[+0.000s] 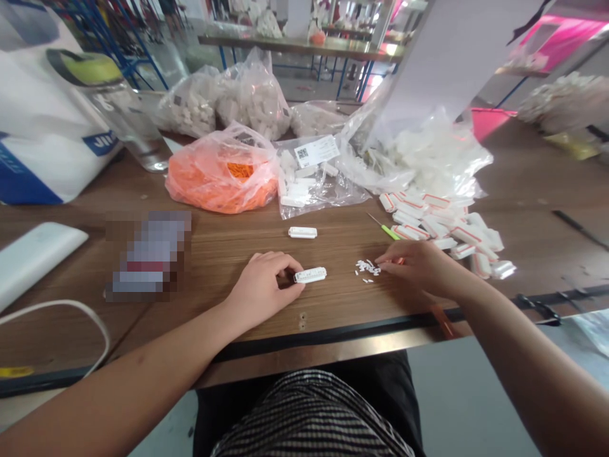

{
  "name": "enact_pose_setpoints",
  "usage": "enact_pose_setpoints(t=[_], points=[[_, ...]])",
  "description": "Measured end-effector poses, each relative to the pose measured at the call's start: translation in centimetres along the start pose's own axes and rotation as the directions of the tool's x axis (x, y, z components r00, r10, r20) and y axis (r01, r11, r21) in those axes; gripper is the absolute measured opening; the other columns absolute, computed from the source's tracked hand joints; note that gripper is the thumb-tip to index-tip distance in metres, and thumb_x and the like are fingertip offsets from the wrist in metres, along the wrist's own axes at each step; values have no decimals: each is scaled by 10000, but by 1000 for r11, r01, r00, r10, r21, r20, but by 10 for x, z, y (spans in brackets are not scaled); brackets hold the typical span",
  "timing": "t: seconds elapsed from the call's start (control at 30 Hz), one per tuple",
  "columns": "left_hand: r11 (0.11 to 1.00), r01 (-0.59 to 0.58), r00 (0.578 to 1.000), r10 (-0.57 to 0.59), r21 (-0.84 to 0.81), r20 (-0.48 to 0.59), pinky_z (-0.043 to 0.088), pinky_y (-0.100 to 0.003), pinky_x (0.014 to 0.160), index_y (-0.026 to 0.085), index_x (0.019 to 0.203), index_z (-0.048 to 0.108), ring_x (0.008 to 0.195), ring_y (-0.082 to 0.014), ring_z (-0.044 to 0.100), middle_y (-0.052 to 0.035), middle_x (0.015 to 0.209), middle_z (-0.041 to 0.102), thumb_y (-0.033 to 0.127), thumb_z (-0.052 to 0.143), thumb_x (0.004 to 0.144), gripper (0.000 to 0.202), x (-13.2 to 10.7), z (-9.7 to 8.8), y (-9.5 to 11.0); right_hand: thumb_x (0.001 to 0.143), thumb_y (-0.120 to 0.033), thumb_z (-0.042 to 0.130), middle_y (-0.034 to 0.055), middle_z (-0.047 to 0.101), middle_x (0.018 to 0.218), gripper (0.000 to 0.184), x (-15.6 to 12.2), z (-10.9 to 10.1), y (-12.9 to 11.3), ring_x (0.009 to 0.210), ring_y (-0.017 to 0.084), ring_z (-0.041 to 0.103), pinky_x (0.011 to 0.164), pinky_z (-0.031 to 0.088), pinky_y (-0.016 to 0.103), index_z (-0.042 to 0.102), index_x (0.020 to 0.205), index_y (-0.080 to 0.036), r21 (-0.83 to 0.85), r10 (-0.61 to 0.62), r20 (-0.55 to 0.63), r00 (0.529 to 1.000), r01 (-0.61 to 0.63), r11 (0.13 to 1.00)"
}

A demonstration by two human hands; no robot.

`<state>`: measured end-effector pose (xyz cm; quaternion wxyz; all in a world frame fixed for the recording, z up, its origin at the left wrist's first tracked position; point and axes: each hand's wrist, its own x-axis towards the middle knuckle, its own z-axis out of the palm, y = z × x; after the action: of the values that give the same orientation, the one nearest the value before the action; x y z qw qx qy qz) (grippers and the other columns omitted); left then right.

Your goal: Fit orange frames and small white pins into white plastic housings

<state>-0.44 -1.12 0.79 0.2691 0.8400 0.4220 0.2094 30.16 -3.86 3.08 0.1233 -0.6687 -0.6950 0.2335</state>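
Between thumb and fingers, my left hand (pixel 266 283) grips the left end of a small white plastic housing (pixel 311 275), whose upper face shows a row of slots or small parts. Behind it on the table lies a similar white plastic piece (pixel 303 232), touched by neither hand. My right hand (pixel 413 261) is at a little pile of tiny white parts (pixel 368 267), fingertips at its right edge. Whether a part is pinched there is too small to make out. Just beyond that hand lies a screwdriver with a green handle (pixel 390 232).
A heap of white pieces with orange edges (pixel 457 231) lies at right. Behind stand a bag of orange parts (pixel 221 174), a clear bag of white pieces (pixel 309 190) and other filled bags. A water bottle (pixel 126 120) and a blurred-out flat object (pixel 150 257) are at left.
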Motion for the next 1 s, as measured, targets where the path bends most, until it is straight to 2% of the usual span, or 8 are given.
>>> enact_pose_setpoints(t=[0.2,0.33,0.4,0.53,0.63,0.73,0.9,1.0], points=[[1000,-2,1000,2,4,-1,372,-350,777,228,821,646,724,-166,570,38,728,638,245,664,759,67,0,0,1,751,-304,599,22,725,729,155,2,-2,1,681,183,653,642,499,300,720,724,-210,-109,19,29,999,-16,994],[1000,-6,1000,6,-4,-2,366,-345,774,227,818,645,728,-161,570,42,734,635,240,673,747,77,0,0,0,759,-315,609,10,707,691,151,-1,-2,-12,655,172,638,600,473,277,705,698,-216,-42,23,-3,1000,-23,999],[1000,7,1000,-7,-19,-5,367,-350,788,228,817,645,731,-160,570,43,739,638,237,672,743,80,0,0,0,776,-317,612,10,701,693,150,-2,3,-27,647,162,625,599,462,273,707,717,-217,63,-36,-42,998,39,997],[999,20,1000,-20,-26,-5,366,-355,794,231,816,647,730,-160,566,41,740,644,238,667,744,76,-1,0,1,804,-281,614,4,683,721,135,2,21,-60,683,147,609,688,455,293,686,717,-208,214,-254,-75,964,264,941],[1000,-3,1000,3,-21,-16,362,-347,777,229,815,649,724,-158,566,43,730,641,231,672,741,77,-1,1,1,815,-238,613,-10,640,669,130,9,35,-75,646,129,574,723,428,314,683,712,-200,189,-333,-84,939,343,920],[1000,-11,1000,11,-23,-24,359,-342,766,226,818,649,721,-156,568,41,732,644,226,676,742,81,-1,3,0,804,-179,617,-27,608,631,119,16,43,-79,615,111,544,754,400,328,681,706,-195,162,-386,-86,918,395,904],[999,-21,999,20,-32,-26,352,-345,769,225,823,648,727,-160,569,44,723,643,220,678,738,90,-2,4,-2,807,-164,609,-25,606,629,117,19,46,-79,620,112,536,769,371,336,670,710,-185,76,-446,-88,891,452,889],[999,-6,1000,5,-40,-24,350,-347,780,224,823,650,729,-156,569,48,726,640,213,680,731,97,-2,3,-1,826,-173,585,-12,622,648,134,17,45,-81,645,125,542,761,351,338,682,733,-184,-23,-523,-91,848,523,852]])
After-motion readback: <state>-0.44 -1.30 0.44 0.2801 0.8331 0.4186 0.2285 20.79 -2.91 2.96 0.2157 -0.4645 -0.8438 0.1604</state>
